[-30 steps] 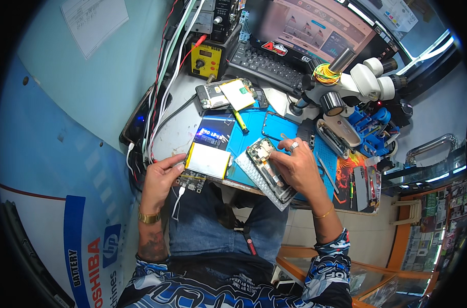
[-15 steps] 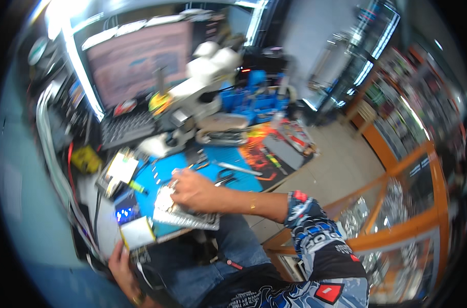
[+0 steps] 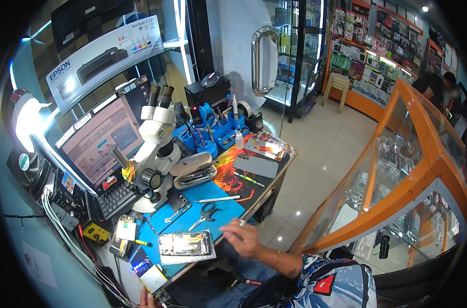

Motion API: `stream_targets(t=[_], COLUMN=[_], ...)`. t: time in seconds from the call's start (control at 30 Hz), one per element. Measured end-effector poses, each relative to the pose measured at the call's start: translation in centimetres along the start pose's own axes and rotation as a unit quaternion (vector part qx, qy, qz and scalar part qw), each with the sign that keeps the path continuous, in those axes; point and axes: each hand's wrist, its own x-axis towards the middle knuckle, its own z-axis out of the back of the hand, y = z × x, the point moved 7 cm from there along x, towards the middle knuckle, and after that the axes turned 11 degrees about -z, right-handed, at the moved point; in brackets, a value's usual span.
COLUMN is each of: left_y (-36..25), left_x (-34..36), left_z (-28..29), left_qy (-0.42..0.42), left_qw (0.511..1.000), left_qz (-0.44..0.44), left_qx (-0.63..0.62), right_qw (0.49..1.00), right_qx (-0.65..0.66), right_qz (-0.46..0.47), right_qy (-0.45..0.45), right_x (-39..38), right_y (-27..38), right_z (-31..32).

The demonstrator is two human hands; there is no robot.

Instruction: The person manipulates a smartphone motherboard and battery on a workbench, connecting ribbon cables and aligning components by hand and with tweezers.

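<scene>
the right hand (image 3: 241,239), loosely curled with nothing visible in it, hangs beside the opened phone (image 3: 185,244) near the counter's (image 3: 126,268) front edge. the left hand (image 3: 147,299) nears the white battery (image 3: 153,278); its grip i cannot tell.

We have free room over the blue mat's (image 3: 231,209) right end, beside the scissors (image 3: 205,214), within the right hand's (image 3: 241,239) reach. Farther back, the open case (image 3: 192,163) and microscope (image 3: 157,129) stand in our way; on the left, cables (image 3: 69,242) do.
</scene>
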Motion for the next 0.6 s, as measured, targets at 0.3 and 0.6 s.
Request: stream_targets(t=[0.3,0.6], left_y=[-0.7,-1.6], left_x=[0.1,0.4], left_z=[-0.5,-0.1], left_qy=[0.016,0.028], left_qw=[0.989,0.974], left_qz=[-0.091,-0.159], left_qx=[0.117,0.157], right_qw=[0.956,0.88], right_qx=[-0.199,-0.377], right_qz=[-0.114,-0.177], right_qy=[0.181,0.229], right_x=[-10.4,-8.0], right_y=[-16.1,-19.3], right_z=[-0.8,-5.4])
